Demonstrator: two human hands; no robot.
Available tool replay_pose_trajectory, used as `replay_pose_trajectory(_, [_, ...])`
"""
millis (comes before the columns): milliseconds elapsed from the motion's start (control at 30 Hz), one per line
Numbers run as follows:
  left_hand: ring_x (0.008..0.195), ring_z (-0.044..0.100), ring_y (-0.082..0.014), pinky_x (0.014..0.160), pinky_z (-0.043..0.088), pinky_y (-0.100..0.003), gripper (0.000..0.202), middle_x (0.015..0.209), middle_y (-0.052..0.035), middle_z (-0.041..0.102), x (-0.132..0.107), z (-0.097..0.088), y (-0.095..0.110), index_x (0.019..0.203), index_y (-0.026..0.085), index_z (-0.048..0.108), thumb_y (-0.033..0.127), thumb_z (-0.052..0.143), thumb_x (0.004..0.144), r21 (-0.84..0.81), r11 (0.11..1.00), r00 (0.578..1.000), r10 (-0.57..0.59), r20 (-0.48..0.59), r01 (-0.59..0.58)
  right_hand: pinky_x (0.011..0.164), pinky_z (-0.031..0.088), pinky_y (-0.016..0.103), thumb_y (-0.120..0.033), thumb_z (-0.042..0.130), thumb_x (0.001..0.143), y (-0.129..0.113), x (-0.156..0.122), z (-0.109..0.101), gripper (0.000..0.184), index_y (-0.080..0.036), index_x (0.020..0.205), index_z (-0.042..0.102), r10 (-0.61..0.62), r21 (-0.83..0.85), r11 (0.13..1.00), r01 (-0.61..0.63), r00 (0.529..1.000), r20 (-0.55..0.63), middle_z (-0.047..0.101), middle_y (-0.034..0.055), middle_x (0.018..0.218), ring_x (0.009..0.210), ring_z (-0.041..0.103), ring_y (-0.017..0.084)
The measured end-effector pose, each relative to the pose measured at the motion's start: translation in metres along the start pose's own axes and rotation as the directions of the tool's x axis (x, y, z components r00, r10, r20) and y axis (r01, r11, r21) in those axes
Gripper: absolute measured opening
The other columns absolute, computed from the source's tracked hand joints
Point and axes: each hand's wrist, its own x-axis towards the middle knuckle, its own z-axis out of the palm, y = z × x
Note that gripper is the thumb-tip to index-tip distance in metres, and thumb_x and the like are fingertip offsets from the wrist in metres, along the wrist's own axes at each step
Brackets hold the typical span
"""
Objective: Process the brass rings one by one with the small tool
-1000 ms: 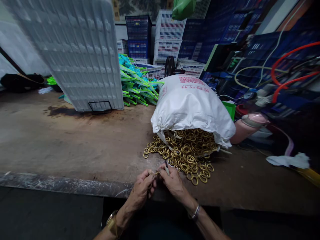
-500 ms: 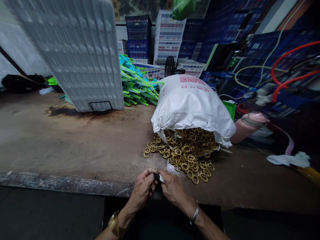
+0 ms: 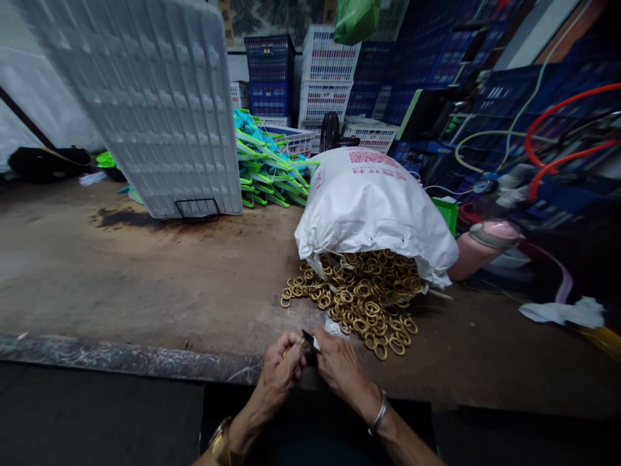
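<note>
Close together at the table's front edge, both of my hands are closed. My left hand [image 3: 283, 362] pinches a brass-coloured ring [image 3: 301, 341], mostly covered by the fingers. In my right hand [image 3: 338, 362] is a small knife [image 3: 308, 338] with a dark, flat blade and a white part at the grip; its point is turned toward the ring. Beyond the hands, a heap of similar rings [image 3: 371, 307] spills onto the table from the mouth of a white woven sack [image 3: 373, 207] lying on its side.
Left of the sack are a tall ribbed translucent panel [image 3: 160, 110] and a pile of green and blue plastic pieces [image 3: 269, 171]. A pink bottle [image 3: 485, 246] leans at the right near orange hoses [image 3: 543, 168]. Stacked crates [image 3: 327, 61] line the back of the wooden table [image 3: 160, 278].
My hands have drawn slightly apart, and the blade has come away from the left fingers, so more of it shows. The sack and spilled rings are as before.
</note>
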Motion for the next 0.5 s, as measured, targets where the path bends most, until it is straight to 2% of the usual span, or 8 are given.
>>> replay_pose_trajectory(67, [0.04,0.036,-0.0038,0.037,0.023,-0.016,0.032,0.056,0.0059,0.048,-0.005,-0.001,0.004,0.073,0.018,0.047,0.049,0.056,0.073,-0.038,0.999,0.997,-0.016,0.073,0.019,0.052,0.022,0.025,-0.008,0.039,0.074,0.001,0.006,-0.002,0.022,-0.018,0.087,0.054,0.015,-0.023,1.0,-0.015,1.0,-0.007,0.062,0.0038,0.071,0.061,0.054,0.014])
replay_pose_trajectory(167, [0.038,0.034,-0.0033,0.035,0.019,-0.016,0.031,0.056,0.006,0.048,-0.01,0.0,0.01,0.075,0.018,0.046,0.047,0.057,0.073,-0.199,0.977,0.989,-0.047,0.139,0.074,0.051,0.021,0.025,-0.01,0.039,0.077,-0.001,0.018,-0.003,0.02,-0.018,0.087,0.054,0.003,-0.019,1.0,-0.004,0.998,-0.061,0.061,0.0029,0.068,0.058,0.053,0.014])
replay_pose_trajectory(267, [0.04,0.036,-0.0032,0.034,0.021,-0.015,0.032,0.062,0.0039,0.05,-0.01,-0.003,0.011,0.072,0.017,0.046,0.046,0.059,0.072,-0.358,0.926,0.986,-0.065,0.153,0.116,0.053,0.024,0.024,-0.01,0.04,0.077,-0.006,0.037,-0.003,0.021,-0.019,0.09,0.054,-0.019,0.019,1.0,0.021,0.99,-0.139,0.062,0.0022,0.071,0.061,0.055,0.014])
replay_pose_trajectory(367, [0.046,0.041,-0.0038,0.036,0.026,-0.016,0.03,0.073,-0.0002,0.054,-0.008,-0.008,0.007,0.073,0.015,0.049,0.044,0.058,0.074,-0.428,0.896,0.986,-0.058,0.158,0.121,0.058,0.029,0.023,-0.012,0.042,0.078,-0.012,0.058,-0.001,0.028,-0.02,0.104,0.051,-0.033,0.036,0.999,0.041,0.979,-0.199,0.065,0.003,0.08,0.069,0.058,0.015])
replay_pose_trajectory(500, [0.046,0.043,-0.0045,0.037,0.028,-0.016,0.026,0.074,-0.002,0.057,-0.007,-0.016,0.005,0.072,0.014,0.05,0.039,0.056,0.078,-0.458,0.885,0.992,-0.033,0.119,0.085,0.063,0.032,0.023,-0.016,0.043,0.08,-0.02,0.08,0.0,0.039,-0.02,0.119,0.042,-0.081,0.005,0.997,0.083,0.982,-0.172,0.065,0.006,0.094,0.081,0.06,0.016])
